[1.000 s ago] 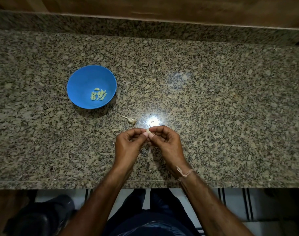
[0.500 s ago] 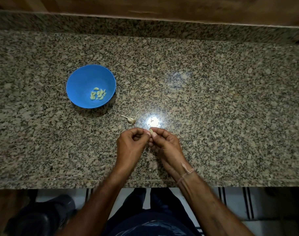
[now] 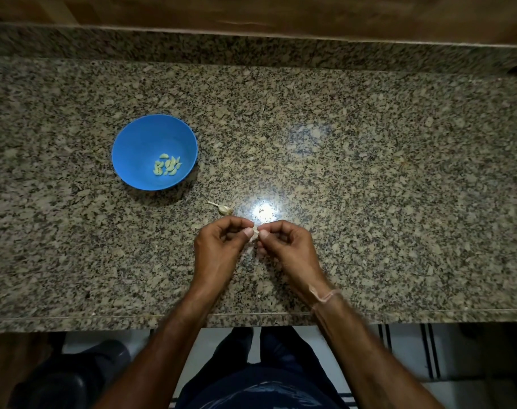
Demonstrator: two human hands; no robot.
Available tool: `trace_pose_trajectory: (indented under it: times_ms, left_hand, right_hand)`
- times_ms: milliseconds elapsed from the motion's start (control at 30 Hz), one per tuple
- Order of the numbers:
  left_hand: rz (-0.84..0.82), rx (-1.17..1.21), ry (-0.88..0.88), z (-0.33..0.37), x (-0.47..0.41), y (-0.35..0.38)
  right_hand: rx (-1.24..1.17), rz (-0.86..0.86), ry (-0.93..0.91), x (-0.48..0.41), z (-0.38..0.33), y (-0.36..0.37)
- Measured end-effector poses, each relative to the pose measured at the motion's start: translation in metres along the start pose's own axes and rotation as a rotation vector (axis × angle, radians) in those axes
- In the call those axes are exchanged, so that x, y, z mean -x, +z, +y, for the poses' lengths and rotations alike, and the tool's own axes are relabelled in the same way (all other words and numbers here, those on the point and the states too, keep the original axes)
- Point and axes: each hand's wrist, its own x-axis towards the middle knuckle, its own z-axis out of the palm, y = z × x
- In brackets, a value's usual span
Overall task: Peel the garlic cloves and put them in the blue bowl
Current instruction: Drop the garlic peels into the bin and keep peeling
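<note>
**Both hands pinch one garlic clove above the worktop**

No brand, label or writing can be read anywhere in view.

Compared with half a second ago, the right thumb has drawn level with the left one, and the clove has dropped lower between the fingertips; the bowl and the leftover piece lie as before.

The left hand (image 3: pixel 219 246) and right hand (image 3: pixel 286 246) meet over the granite worktop (image 3: pixel 369 172), fingers curled, each grip pinching the garlic clove (image 3: pixel 255 231) between thumb and forefinger. A thread band (image 3: pixel 325 296) circles the right wrist. A garlic stem piece (image 3: pixel 223 208) lies just beyond the left hand. The blue bowl (image 3: pixel 139 143) sits well apart to the left, holding peeled cloves (image 3: pixel 167 166).
</note>
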Motion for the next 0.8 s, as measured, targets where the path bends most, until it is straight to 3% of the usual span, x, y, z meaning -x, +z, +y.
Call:
trace_pose_trajectory:
  times_ms: [167, 233, 400, 533, 600, 700, 800]
  left_hand:
    - [-0.03, 0.049, -0.005, 0.001, 0.002, 0.003]
    - [-0.039, 0.053, -0.028, 0.0, 0.001, 0.003]
    - [-0.12, 0.361, -0.338, -0.004, -0.002, -0.005]
    - [-0.07, 0.157, -0.17, 0.004, 0.001, -0.008]
    - [-0.075, 0.171, -0.171, 0.008, 0.001, -0.009]
    - [-0.131, 0.295, -0.29, 0.011, -0.002, -0.012]
    - [-0.189, 0.584, -0.473, 0.013, -0.002, -0.013]
  right_hand:
    - [0.363, 0.102, -0.213, -0.006, 0.008, 0.003]
    - [0.369, 0.104, -0.2, -0.007, 0.009, 0.004]
    - [0.424, 0.107, -0.3, -0.002, 0.004, 0.008]
    - [0.435, 0.086, -0.303, -0.001, -0.001, 0.006]
    - [0.419, 0.082, -0.294, -0.001, -0.004, 0.007]
    - [0.405, 0.064, -0.29, -0.001, -0.009, 0.008]
    - [0.392, 0.043, -0.278, 0.001, -0.011, 0.016]
